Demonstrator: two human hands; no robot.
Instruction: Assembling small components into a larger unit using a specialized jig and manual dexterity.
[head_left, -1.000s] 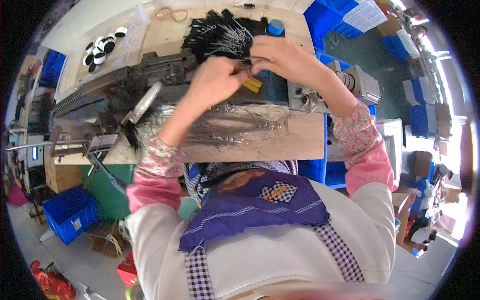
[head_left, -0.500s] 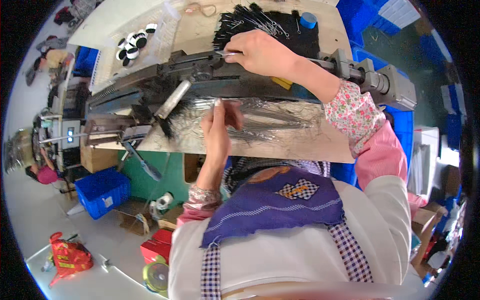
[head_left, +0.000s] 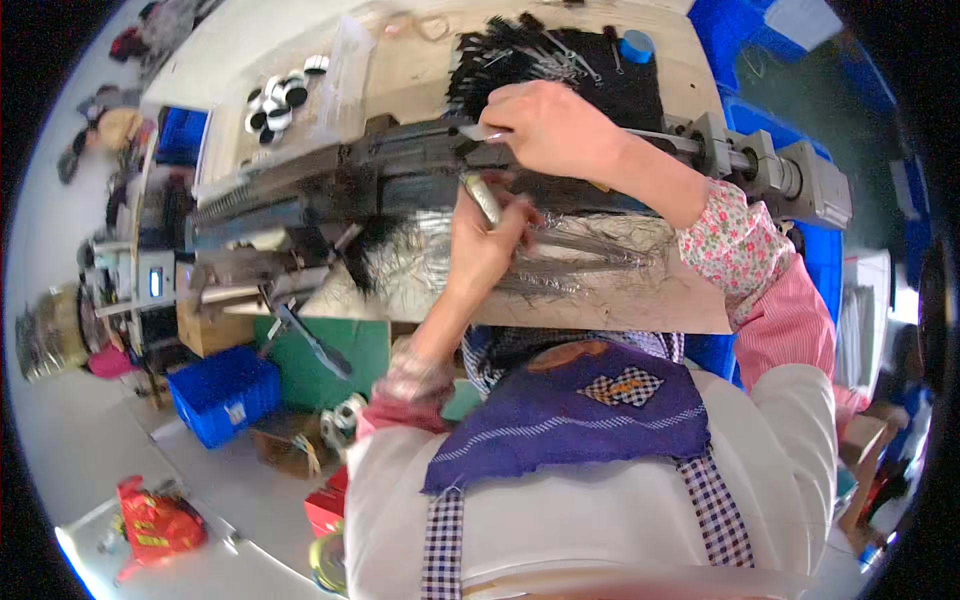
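Observation:
My left hand [head_left: 478, 245] is closed around a pale metal lever handle [head_left: 484, 203] at the near side of a long dark metal machine [head_left: 400, 165]; blur softens its fingers. Just beyond it, my right hand [head_left: 548, 122] pinches a small, thin silvery piece [head_left: 482, 132] over the machine's bed. The far end of that piece meets the dark metal, and whether it is fixed there I cannot tell. Under and beside my left wrist lie many thin metal wires [head_left: 590, 245]. Beyond my right hand, small twisted-wire brushes [head_left: 545, 60] with looped ends rest on a black mat [head_left: 635, 92].
A translucent tray [head_left: 345, 70] with black-and-white round pieces [head_left: 275, 105] stands at the far left. A blue cap [head_left: 636, 46] sits on the mat. A motor-like block [head_left: 815, 185] ends the machine at right. Blue bins [head_left: 225, 395] stand on the floor.
My left hand has moved from above the wires up to the machine and closed on the lever handle, which has swung right. The right hand keeps its pinch. The whole view has shifted slightly.

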